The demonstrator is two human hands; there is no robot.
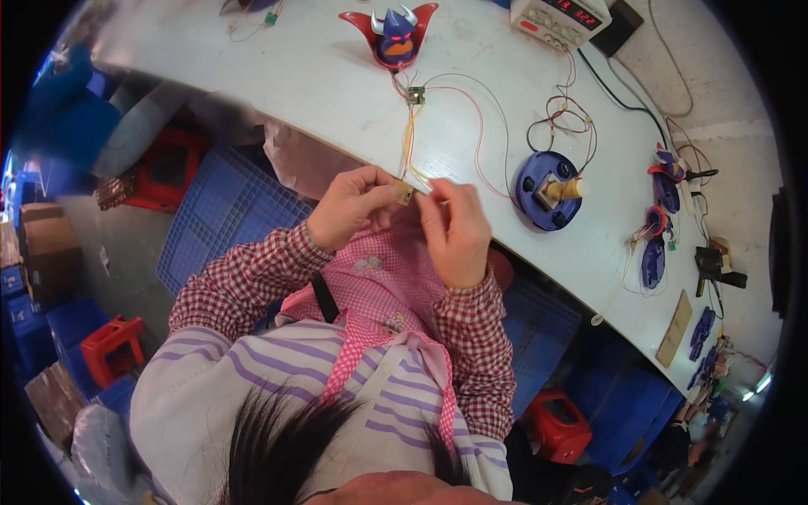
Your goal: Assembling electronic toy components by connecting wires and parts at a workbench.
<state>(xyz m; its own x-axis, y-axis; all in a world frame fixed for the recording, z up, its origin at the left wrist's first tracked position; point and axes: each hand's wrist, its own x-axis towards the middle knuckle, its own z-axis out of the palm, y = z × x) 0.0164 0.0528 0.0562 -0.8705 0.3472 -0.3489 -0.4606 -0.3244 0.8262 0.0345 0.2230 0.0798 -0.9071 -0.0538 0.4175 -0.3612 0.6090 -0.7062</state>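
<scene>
Just off the table's near edge, my left hand [358, 204] pinches a small tan circuit board [405, 193] between thumb and fingers. My right hand [457, 234] is closed beside it, thumb and fingertips together close to the board's right side. A short pale piece shows at those fingertips, too small to name. Yellow and reddish wires [410, 139] run from the tan board's area up to a small green circuit board [416, 95] with a lit spot. Beyond it stands a purple toy figure head [396, 38] with white horns, glowing red eyes and a red collar.
A round purple toy base [549, 191] with a tan cylinder lies right of my hands, wired to loose cables [562, 126]. A power supply [560, 21] stands at the back of the white table [320, 76]. More purple toy parts [653, 261] lie far right. Red stools [114, 349] stand below.
</scene>
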